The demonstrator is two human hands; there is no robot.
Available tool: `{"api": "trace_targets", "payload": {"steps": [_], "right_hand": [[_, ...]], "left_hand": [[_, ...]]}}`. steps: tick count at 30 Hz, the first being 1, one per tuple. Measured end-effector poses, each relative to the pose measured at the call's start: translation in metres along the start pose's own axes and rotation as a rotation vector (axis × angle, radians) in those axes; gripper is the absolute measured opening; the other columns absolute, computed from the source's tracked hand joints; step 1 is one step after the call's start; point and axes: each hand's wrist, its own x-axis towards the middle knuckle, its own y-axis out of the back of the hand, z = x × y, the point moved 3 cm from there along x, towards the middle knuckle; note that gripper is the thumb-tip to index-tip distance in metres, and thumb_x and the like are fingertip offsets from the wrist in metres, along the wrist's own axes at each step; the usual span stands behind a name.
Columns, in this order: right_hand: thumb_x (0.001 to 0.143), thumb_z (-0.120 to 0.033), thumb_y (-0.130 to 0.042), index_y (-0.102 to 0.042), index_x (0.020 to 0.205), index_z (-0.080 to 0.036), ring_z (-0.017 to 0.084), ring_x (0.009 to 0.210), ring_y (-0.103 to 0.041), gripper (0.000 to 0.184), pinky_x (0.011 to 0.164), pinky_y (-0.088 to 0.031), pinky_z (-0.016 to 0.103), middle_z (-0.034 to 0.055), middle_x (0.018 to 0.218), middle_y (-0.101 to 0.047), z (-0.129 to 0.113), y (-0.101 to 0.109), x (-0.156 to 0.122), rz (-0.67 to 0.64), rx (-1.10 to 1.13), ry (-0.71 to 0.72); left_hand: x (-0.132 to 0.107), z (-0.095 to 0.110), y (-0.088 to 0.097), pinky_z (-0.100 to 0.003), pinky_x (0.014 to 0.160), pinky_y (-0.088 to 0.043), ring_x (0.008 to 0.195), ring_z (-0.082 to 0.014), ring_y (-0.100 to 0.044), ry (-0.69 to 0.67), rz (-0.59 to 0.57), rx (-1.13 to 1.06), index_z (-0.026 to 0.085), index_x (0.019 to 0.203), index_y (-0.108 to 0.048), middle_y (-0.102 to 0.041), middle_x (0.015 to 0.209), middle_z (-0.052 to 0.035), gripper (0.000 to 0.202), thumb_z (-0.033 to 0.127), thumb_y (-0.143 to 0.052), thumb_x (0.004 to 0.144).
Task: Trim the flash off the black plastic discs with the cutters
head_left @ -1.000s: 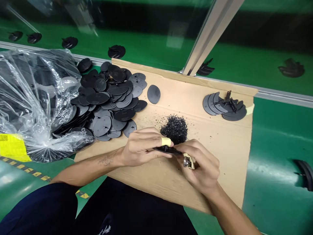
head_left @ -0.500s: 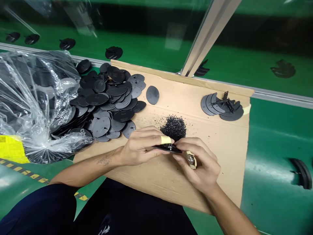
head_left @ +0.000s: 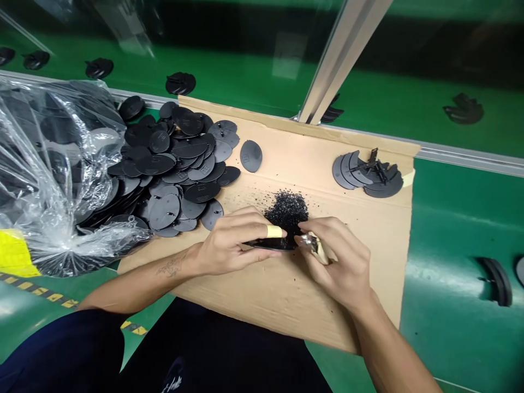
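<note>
My left hand (head_left: 231, 243), with yellow tape around one finger, pinches a thin black oval plastic disc (head_left: 270, 245) held nearly level above the cardboard. In my right hand (head_left: 346, 262) is a small metal tool (head_left: 310, 244) with pale tape wrapped on it. Its shiny end points toward the disc's right edge, close to a small upright part; whether they touch I cannot tell. My right fingers hide most of the tool. Just behind the disc lies a heap of small black scraps (head_left: 290, 210).
Many black oval discs (head_left: 164, 210) are piled at left beside a clear plastic bag (head_left: 61, 164) of more discs. One disc (head_left: 251, 156) lies alone on the cardboard sheet (head_left: 286, 311). Curved black parts (head_left: 368, 174) lie stacked at right. Behind runs a glass panel with a metal post (head_left: 344, 60).
My right hand has let go of the disc's right end and brought the metal tool up toward it. The left hand still holds the disc, shifted slightly left. The view has moved a little.
</note>
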Motion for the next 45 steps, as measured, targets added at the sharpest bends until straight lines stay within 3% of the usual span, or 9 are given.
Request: {"api": "trace_targets", "payload": {"steps": [4,15,19,23,27,31,38,41,45], "right_hand": [[0.091,-0.013,-0.061,-0.067,0.113,-0.019,0.023,0.081,-0.067,0.023,0.068,-0.053,0.037,0.0099,0.094,-0.073,0.001,-0.005,-0.003,-0.091,-0.131,0.090],[0.096,-0.013,-0.061,-0.070,0.103,-0.018,0.016,0.067,-0.064,0.013,0.065,-0.051,0.029,0.0038,0.078,-0.072,-0.001,-0.002,-0.005,-0.106,-0.266,0.139],[0.095,-0.011,-0.061,-0.071,0.101,-0.019,0.014,0.064,-0.061,0.014,0.061,-0.048,0.028,0.0020,0.074,-0.069,0.001,0.000,-0.007,-0.101,-0.267,0.132],[0.092,-0.009,-0.058,-0.071,0.101,-0.020,0.016,0.064,-0.056,0.019,0.058,-0.039,0.031,0.0024,0.074,-0.067,0.004,-0.002,-0.005,-0.055,-0.457,0.113],[0.090,-0.003,-0.055,-0.069,0.106,-0.020,0.018,0.068,-0.053,0.027,0.059,-0.034,0.034,0.0031,0.077,-0.069,0.001,-0.007,-0.003,-0.062,-0.592,0.190],[0.089,-0.005,-0.058,-0.067,0.108,-0.020,0.019,0.071,-0.054,0.026,0.061,-0.036,0.034,0.0048,0.083,-0.071,0.002,-0.007,-0.003,-0.073,-0.525,0.151],[0.089,-0.010,-0.061,-0.064,0.114,-0.022,0.021,0.081,-0.065,0.028,0.069,-0.051,0.035,0.0060,0.092,-0.069,0.006,-0.002,-0.001,-0.072,0.008,0.011],[0.090,-0.010,-0.062,-0.064,0.108,-0.022,0.018,0.074,-0.062,0.022,0.064,-0.048,0.034,0.0049,0.085,-0.068,0.000,-0.003,-0.001,-0.056,0.032,0.089],[0.089,-0.006,-0.059,-0.065,0.103,-0.020,0.017,0.068,-0.057,0.021,0.060,-0.039,0.034,0.0045,0.079,-0.069,-0.009,-0.004,-0.005,-0.020,-0.170,0.282]], "left_hand": [[-0.002,0.000,-0.002,-0.030,0.074,-0.057,0.080,-0.0156,-0.068,0.001,-0.020,-0.009,0.013,0.107,-0.072,-0.076,0.090,-0.0093,0.021,0.028,-0.072,0.093],[-0.003,-0.002,-0.005,-0.031,0.074,-0.057,0.079,-0.0159,-0.066,-0.007,-0.055,-0.030,0.013,0.103,-0.072,-0.075,0.086,-0.0083,0.019,0.028,-0.073,0.092],[-0.001,-0.001,-0.003,-0.031,0.074,-0.057,0.080,-0.0156,-0.067,-0.003,-0.060,-0.014,0.014,0.105,-0.072,-0.075,0.088,-0.0080,0.020,0.029,-0.072,0.093],[0.001,0.002,-0.002,-0.030,0.073,-0.057,0.081,-0.0154,-0.068,-0.026,-0.059,0.015,0.014,0.104,-0.071,-0.075,0.088,-0.0074,0.018,0.027,-0.073,0.092],[-0.002,0.001,-0.006,-0.031,0.075,-0.057,0.082,-0.0163,-0.066,-0.050,-0.063,0.155,0.016,0.104,-0.072,-0.075,0.090,-0.0068,0.014,0.025,-0.071,0.093],[-0.005,-0.002,-0.007,-0.031,0.076,-0.055,0.084,-0.0171,-0.065,-0.073,-0.020,0.302,0.015,0.101,-0.072,-0.077,0.093,-0.0077,0.010,0.018,-0.070,0.092],[-0.003,-0.003,0.000,-0.026,0.079,-0.060,0.089,-0.0150,-0.072,-0.083,0.047,0.064,0.011,0.102,-0.070,-0.077,0.096,-0.0107,0.010,0.015,-0.068,0.094],[-0.003,-0.003,0.001,-0.024,0.082,-0.061,0.093,-0.0150,-0.074,-0.091,0.051,0.060,0.012,0.102,-0.069,-0.077,0.099,-0.0115,0.008,0.013,-0.067,0.094],[-0.006,-0.006,-0.002,-0.030,0.078,-0.062,0.089,-0.0188,-0.073,-0.106,-0.026,0.289,0.013,0.100,-0.068,-0.075,0.094,-0.0104,0.008,0.011,-0.064,0.093]]}}
